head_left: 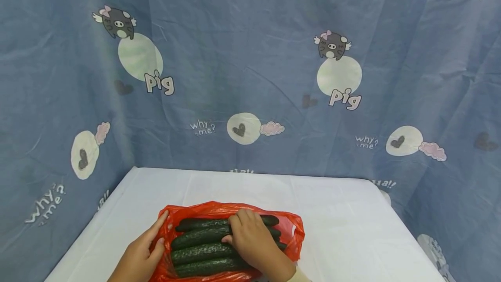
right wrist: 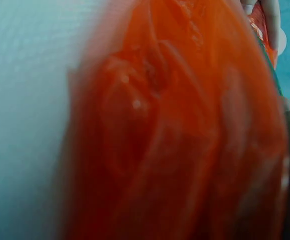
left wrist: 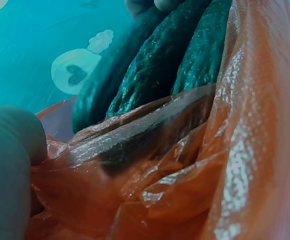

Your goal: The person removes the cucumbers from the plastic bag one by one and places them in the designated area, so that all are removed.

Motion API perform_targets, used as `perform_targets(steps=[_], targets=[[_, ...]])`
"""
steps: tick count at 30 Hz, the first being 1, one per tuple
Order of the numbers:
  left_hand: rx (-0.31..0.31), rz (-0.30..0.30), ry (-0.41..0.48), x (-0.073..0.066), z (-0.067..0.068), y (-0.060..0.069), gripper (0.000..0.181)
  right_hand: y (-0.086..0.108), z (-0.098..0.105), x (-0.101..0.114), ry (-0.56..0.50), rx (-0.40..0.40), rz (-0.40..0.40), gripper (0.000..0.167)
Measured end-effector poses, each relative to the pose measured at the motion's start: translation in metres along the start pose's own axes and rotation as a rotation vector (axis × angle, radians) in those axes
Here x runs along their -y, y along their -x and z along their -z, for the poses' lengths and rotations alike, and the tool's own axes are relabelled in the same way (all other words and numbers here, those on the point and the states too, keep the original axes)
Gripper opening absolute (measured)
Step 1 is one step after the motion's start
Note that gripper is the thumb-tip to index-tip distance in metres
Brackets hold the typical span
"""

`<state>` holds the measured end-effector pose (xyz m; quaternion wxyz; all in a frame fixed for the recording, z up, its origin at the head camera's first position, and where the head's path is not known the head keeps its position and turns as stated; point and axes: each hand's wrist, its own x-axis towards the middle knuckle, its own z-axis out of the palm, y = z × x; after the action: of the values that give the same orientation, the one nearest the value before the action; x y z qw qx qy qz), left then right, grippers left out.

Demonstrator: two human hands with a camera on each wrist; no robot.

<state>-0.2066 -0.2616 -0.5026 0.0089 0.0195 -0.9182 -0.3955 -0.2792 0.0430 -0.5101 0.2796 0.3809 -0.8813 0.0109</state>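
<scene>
Several long dark-green cucumbers lie side by side in an open red plastic bag on the white table. My right hand reaches over them from the right. Its fingers and thumb grip a cucumber near the far side of the row; the palm hides part of the others. At the bag's left end, my left hand holds the rim, thumb inside and fingers along the edge. The left wrist view shows cucumber ends above the crumpled bag. Bag plastic fills most of the right wrist view.
A white-covered table extends around the bag. Behind and beside it hangs a blue curtain printed with pigs, hearts and lettering.
</scene>
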Motion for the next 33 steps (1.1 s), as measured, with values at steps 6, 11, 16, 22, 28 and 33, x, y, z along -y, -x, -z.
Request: perform_targets(steps=[6,11,16,22,28,33], targets=[[0.000,0.000,-0.006,0.000,0.000,-0.001,0.075,0.000,0.003,-0.002,0.006,-0.029,0.028,0.043],[-0.003,0.004,0.003,0.000,0.001,0.000,0.075,0.001,0.006,-0.003,-0.001,-0.033,0.033,0.041],[-0.002,0.012,0.008,-0.001,0.001,0.001,0.075,0.001,0.010,-0.003,-0.001,-0.035,0.040,0.041],[-0.005,0.008,0.010,-0.003,0.002,0.001,0.075,0.000,0.014,-0.006,0.012,-0.012,0.042,0.042],[-0.011,0.010,0.001,-0.002,0.001,0.001,0.075,0.000,0.020,-0.011,0.000,0.024,0.031,0.047],[-0.012,0.011,0.003,-0.002,0.001,0.001,0.075,0.000,0.023,-0.018,-0.024,0.051,0.033,0.047]])
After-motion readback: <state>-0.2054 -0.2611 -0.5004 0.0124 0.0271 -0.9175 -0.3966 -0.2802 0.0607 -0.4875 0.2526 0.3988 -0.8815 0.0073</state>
